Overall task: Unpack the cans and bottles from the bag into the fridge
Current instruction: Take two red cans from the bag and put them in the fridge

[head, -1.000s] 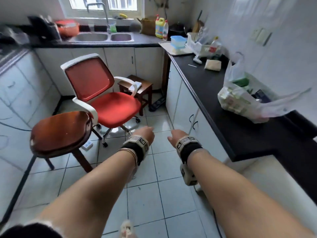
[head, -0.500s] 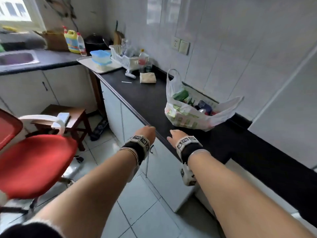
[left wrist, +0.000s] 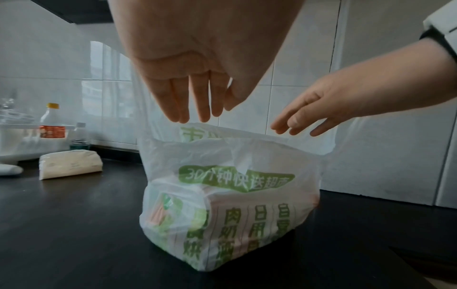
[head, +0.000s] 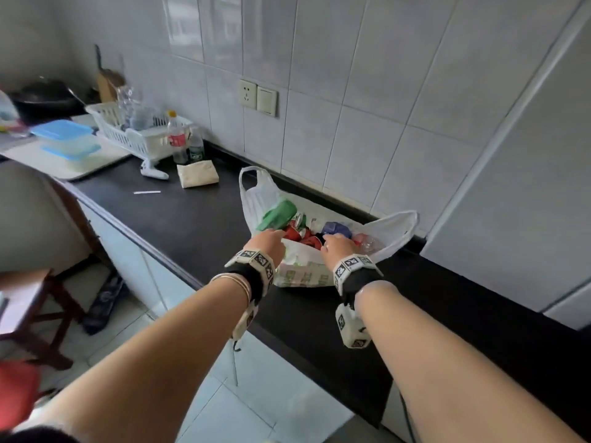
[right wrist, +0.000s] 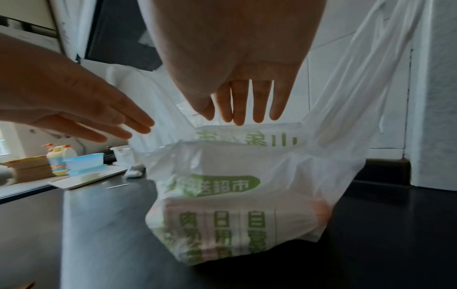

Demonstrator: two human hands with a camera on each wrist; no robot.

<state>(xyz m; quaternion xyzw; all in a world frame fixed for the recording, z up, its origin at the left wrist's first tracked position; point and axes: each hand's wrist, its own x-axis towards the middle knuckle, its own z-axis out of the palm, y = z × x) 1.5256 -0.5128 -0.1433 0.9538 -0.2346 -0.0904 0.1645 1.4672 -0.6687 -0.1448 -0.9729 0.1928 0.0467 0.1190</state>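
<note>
A white plastic shopping bag (head: 303, 273) with green print stands open on the black counter (head: 179, 225). Inside lie a green bottle (head: 277, 215), red cans (head: 299, 232), a blue item (head: 335, 228) and a clear bottle (head: 367, 243). My left hand (head: 268, 239) hovers over the bag's near left rim with straight fingers, holding nothing. My right hand (head: 335, 246) hovers over the near right rim, fingers straight too. In the wrist views the left hand (left wrist: 195, 109) and right hand (right wrist: 245, 111) hang just above the bag (left wrist: 230, 205) (right wrist: 237, 195). The white fridge (head: 527, 193) stands at the right.
Further left on the counter lie a folded beige cloth (head: 197, 174), two bottles (head: 177, 140), a white dish rack (head: 134, 132) and blue-lidded boxes (head: 65, 142) on a tray. A wall socket (head: 248, 94) sits above. A wooden stool (head: 28, 302) stands on the floor at left.
I have turned right to the counter and come close. Both hands moved forward from in front of the cabinets to just above the bag's mouth.
</note>
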